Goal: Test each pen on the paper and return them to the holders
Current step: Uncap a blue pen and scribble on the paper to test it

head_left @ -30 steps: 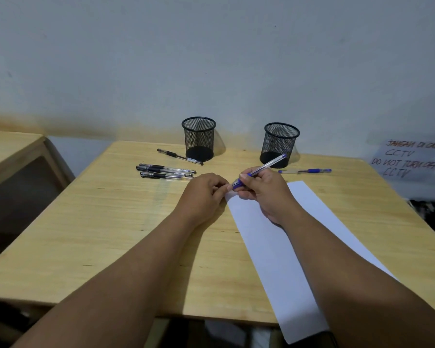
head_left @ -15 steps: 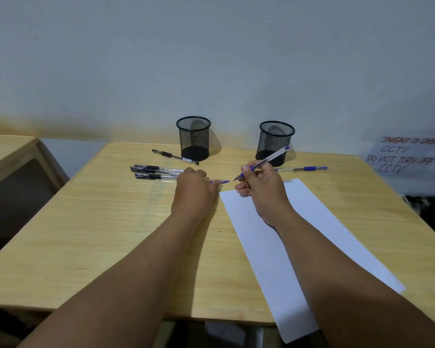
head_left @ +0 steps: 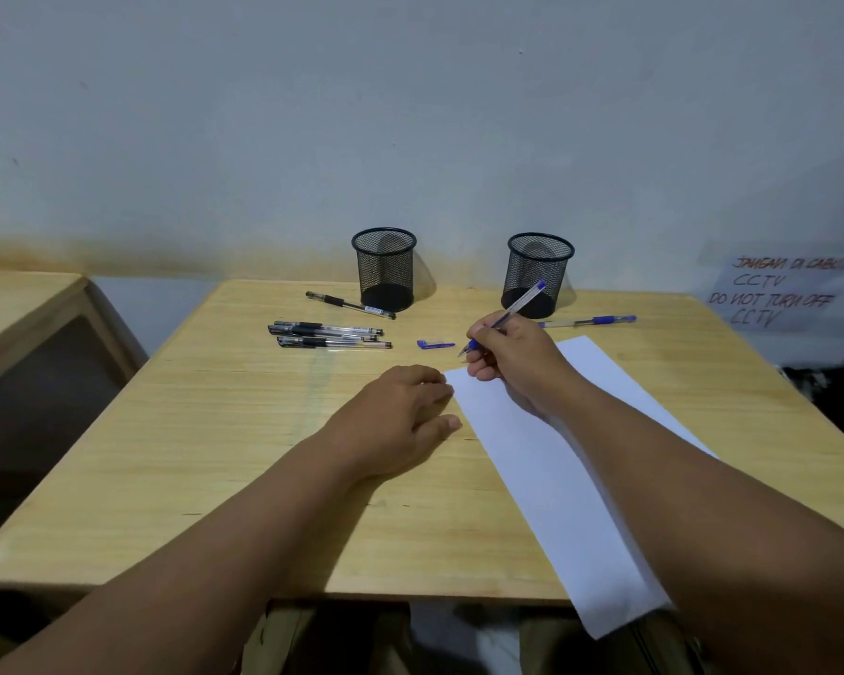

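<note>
Head view: round black mesh holders (head_left: pixel 384 270)

Dim, cool light here; a pale glare streaks my table (head_left: pixel 320 377), soft shadows fall right of the mesh holders (head_left: pixel 384 270), and the edges bow and blur.

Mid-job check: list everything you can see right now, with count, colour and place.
Table: one, light wood, centre.
Second table: one, wood, far left.
Mesh holders: two, black, back of table, both look empty.
Black pens: four, clear with black grips, left of holders.
Blue pen: one, lying by right holder.
Blue cap: one, on table, beyond left hand.
Paper: one white sheet, right side.
Sign: one, handwritten, right wall.
Left hand: at paper's edge, empty.
Right hand: holds uncapped blue pen.
</note>
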